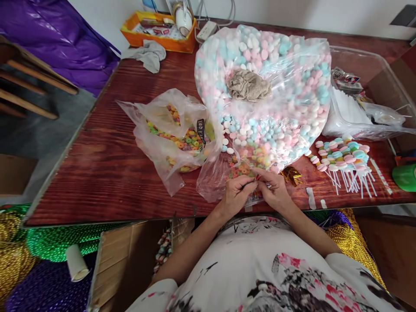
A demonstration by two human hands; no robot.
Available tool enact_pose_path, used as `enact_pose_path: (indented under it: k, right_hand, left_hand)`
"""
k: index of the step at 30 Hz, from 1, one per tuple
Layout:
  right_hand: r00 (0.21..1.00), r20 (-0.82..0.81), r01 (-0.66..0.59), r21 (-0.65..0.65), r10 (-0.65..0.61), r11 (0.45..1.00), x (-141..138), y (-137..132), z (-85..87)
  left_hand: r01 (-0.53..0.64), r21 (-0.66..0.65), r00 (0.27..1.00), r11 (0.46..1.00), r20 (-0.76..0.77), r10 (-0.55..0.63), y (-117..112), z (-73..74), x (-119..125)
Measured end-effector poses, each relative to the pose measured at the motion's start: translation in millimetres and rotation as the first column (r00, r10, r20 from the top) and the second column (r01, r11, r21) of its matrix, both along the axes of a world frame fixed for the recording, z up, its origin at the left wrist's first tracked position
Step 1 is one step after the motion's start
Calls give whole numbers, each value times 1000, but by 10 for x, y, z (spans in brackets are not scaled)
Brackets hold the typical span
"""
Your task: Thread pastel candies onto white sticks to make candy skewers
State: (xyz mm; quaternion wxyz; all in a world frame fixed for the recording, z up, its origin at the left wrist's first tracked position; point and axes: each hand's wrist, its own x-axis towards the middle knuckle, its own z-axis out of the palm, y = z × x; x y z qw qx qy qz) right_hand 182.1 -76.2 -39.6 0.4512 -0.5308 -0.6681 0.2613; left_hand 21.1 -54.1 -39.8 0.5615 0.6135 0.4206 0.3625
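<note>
My left hand [238, 190] and my right hand [275, 189] meet at the table's front edge, fingertips pinched together. What they hold between them is too small and covered to make out. Just beyond them lies a clear bag of colourful ring-shaped pieces [242, 169]. Behind it spreads a large clear bag of pink, blue and white rounded pieces [292, 125], with a crumpled beige cloth [249, 85] on top. To the left sits an opened plastic bag [152, 141] with more rings inside. Right of my hands are several candy-like sticks [344, 156] with white stems and a crumpled gold wrapper [291, 175].
An orange box [136, 37] and a grey cloth [151, 56] are at the back left. A clear plastic bin [386, 69] holding white sticks and packets stands at the right, near a green cup [404, 177]. Shiny beads [65, 240] and cardboard boxes [113, 260] lie below the table.
</note>
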Motion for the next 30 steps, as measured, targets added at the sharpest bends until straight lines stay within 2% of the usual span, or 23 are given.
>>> enact_pose_path:
  k: [3, 6, 8, 10, 12, 14, 17, 20, 22, 23, 24, 25, 27, 28, 30]
  right_hand:
    - [995, 91, 29, 42, -32, 999, -50, -3, 23]
    - [988, 100, 103, 128, -116, 986, -95, -43, 12]
    - [978, 82, 175, 180, -192, 968, -107, -84, 0]
    - [971, 73, 210, 186, -227, 960, -106, -116, -4]
    - [982, 34, 179, 137, -185, 974, -97, -125, 1]
    - [990, -74, 127, 46, -124, 991, -84, -105, 10]
    - [947, -310, 37, -168, -89, 985, -47, -34, 7]
    - [873, -488, -196, -373, -12, 907, 25, 40, -12]
    - [852, -512, -364, -431, 109, 825, 83, 66, -17]
    - [861, -474, -410, -431, 184, 804, 111, 69, -14]
    - [881, -395, -422, -405, 261, 811, 136, 67, -7]
    - [906, -273, -406, -343, 323, 847, 159, 62, 4]
    - [931, 40, -359, -100, 364, 928, 199, 52, 28]
    - [922, 184, -354, 52, 340, 934, 219, 51, 41]
    - [890, 367, -393, 313, 272, 865, 265, 62, 70]
  left_hand:
    - [-55, -198, 991, 979, 107, 78, 12, -48, 6]
    - [-94, -411, 947, 907, 245, 210, 27, -62, 19]
    - [-102, -479, 920, 872, 288, 266, 32, -57, 16]
    - [-100, -470, 918, 877, 296, 263, 31, -52, 3]
    - [-97, -397, 934, 913, 281, 221, 30, -50, -10]
    - [-111, -281, 953, 953, 241, 182, 31, -44, -16]
    - [-129, -27, 979, 991, 155, 132, 38, -13, -16]
    - [-69, 226, 996, 972, 62, 57, 40, 45, -31]
    - [19, 340, 999, 940, -39, -7, 30, 98, -59]
    - [68, 387, 994, 920, -101, -31, 21, 128, -76]
    - [119, 429, 985, 895, -166, -51, 10, 162, -94]
    - [164, 464, 972, 870, -228, -61, -2, 198, -112]
    - [224, 508, 946, 832, -320, -59, -25, 281, -144]
    - [241, 509, 936, 826, -346, -59, -32, 328, -158]
    - [253, 466, 931, 848, -355, -83, -28, 427, -180]
